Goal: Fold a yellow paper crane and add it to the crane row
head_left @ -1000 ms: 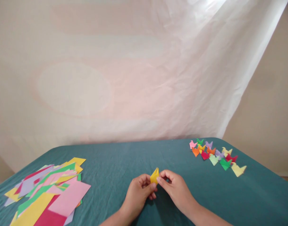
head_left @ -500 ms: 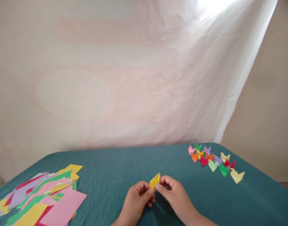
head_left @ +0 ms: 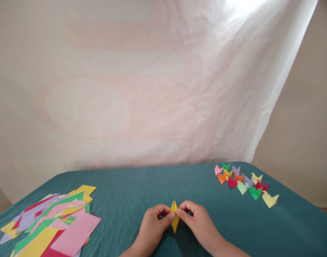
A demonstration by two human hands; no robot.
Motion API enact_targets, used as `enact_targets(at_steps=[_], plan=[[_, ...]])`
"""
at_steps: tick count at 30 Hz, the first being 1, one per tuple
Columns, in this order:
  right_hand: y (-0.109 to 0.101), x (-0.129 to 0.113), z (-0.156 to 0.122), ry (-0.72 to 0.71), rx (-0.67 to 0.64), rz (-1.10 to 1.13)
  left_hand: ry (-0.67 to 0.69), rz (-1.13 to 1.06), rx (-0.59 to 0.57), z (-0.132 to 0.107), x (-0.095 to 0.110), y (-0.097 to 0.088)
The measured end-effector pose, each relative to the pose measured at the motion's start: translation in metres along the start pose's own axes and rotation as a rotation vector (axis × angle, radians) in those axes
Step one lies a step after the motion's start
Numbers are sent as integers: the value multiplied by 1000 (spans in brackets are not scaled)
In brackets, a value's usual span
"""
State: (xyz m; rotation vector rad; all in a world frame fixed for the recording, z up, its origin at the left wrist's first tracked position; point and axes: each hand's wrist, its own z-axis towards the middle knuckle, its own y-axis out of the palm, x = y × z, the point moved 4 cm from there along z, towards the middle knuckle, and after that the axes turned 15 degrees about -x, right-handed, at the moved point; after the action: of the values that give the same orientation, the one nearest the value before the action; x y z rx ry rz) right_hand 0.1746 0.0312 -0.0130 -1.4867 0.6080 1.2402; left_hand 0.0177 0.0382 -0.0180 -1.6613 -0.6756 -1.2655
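Observation:
A small folded yellow paper piece (head_left: 175, 216) stands upright between my two hands, its two points up and a long tip down. My left hand (head_left: 152, 230) pinches its left side with thumb and forefinger. From the right, my right hand (head_left: 199, 225) pinches the other side the same way. Both hands rest low over the teal tablecloth (head_left: 126, 192) near the front edge.
A loose heap of coloured paper sheets (head_left: 51, 226) lies at the front left. Several small folded paper figures (head_left: 244, 181) in mixed colours sit in a cluster at the back right. A pale cloth backdrop (head_left: 142, 85) hangs behind the table.
The yellow piece has turned from tilted to upright and shows a long lower tip between my fingers. Both hands stay in the same spot.

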Motion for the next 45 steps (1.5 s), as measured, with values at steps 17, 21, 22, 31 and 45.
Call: enact_targets(at_steps=[17, 21, 22, 31, 45], plan=[[-2, -2, -1, -40, -83, 185, -9, -220, -109, 1, -1, 7], [-1, -3, -1, -37, -99, 199, 2, -261, -101, 0, -1, 6], [0, -3, -2, -34, -98, 203, 2, -268, -100, 0, 0, 6], [-1, -7, -3, -19, -62, 206, -2, -247, -116, -2, 1, 7], [3, -1, -2, 29, -96, 332, -35, -220, -92, -2, 5, 8]])
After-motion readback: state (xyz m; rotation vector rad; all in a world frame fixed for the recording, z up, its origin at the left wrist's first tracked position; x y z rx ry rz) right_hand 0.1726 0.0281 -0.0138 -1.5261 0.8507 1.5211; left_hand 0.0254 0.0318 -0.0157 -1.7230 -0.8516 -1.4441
